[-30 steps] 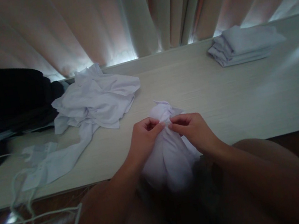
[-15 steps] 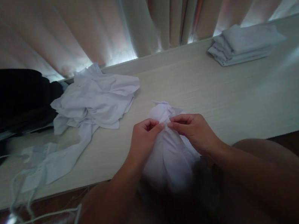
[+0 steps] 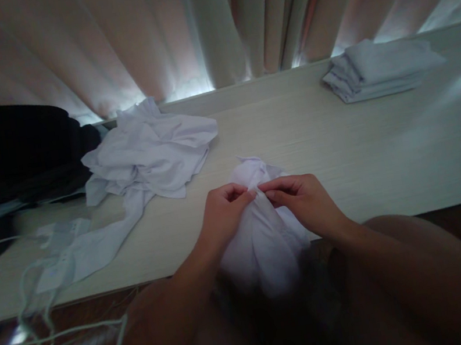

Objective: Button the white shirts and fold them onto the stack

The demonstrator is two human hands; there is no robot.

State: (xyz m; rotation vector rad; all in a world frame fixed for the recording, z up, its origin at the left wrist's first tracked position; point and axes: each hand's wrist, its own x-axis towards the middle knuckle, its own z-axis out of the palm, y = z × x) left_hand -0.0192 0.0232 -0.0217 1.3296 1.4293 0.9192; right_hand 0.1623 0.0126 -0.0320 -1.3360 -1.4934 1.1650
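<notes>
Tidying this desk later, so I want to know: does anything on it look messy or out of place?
Yes. A crumpled pile of white garments sprawls at the left, one sleeve trailing toward the table edge, unlike the folded stack at right. White cables dangle off the left edge.

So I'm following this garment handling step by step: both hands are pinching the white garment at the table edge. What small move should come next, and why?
Probably draw the left hand and right hand apart along the pinched edge. Both grip the white garment at almost one spot, and it hangs bunched over the table edge.
</notes>
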